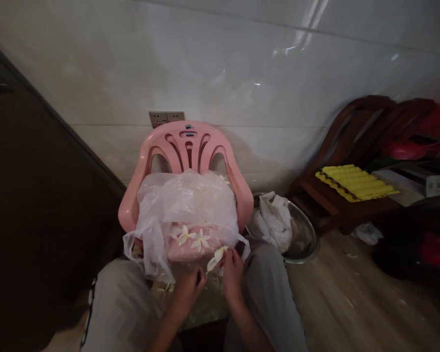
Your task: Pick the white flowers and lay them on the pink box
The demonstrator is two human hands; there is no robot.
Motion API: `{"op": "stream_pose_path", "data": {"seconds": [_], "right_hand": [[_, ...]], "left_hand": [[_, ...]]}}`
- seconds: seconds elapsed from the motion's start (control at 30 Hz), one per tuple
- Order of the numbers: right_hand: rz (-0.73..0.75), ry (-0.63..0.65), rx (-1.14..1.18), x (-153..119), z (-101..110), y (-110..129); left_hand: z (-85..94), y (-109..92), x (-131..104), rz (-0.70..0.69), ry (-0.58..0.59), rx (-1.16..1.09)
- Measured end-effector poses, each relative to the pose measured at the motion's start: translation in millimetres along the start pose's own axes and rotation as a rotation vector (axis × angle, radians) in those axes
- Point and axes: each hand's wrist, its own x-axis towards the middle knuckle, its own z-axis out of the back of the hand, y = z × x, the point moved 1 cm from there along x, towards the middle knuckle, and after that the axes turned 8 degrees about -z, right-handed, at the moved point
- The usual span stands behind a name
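My right hand [232, 268] pinches a white flower [215, 259] with long pale petals, holding it between my knees. Close by on the left, my left hand [191, 283] is closed, its fingertips just short of the flower's lower tip; what they hold, if anything, is hidden. Two open white flowers, one of them a star-shaped blossom [200, 240], lie on the front of a pink plastic chair's seat [183, 253]. A thin translucent plastic bag [185, 198] is spread over the rest of that seat.
The pink chair [238, 195] backs against a tiled wall with a socket [166, 117]. To its right, a metal basin [308, 244] holds a crumpled white bag [275, 220]. A wooden chair [322, 193] bears a yellow ridged sheet [354, 182]. A dark panel [33, 195] stands left.
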Motion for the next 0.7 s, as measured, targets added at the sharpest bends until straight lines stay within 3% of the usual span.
{"op": "stream_pose_path", "data": {"seconds": [0.27,0.7], "right_hand": [[0.027,-0.056,-0.005,1,8,6],[-0.018,-0.064,0.028,0,8,7]], "left_hand": [[-5.1,-10,-4,-0.109,0.030,-0.129],[-7.6,-12,-6,-0.060,0.154,-0.066]]}}
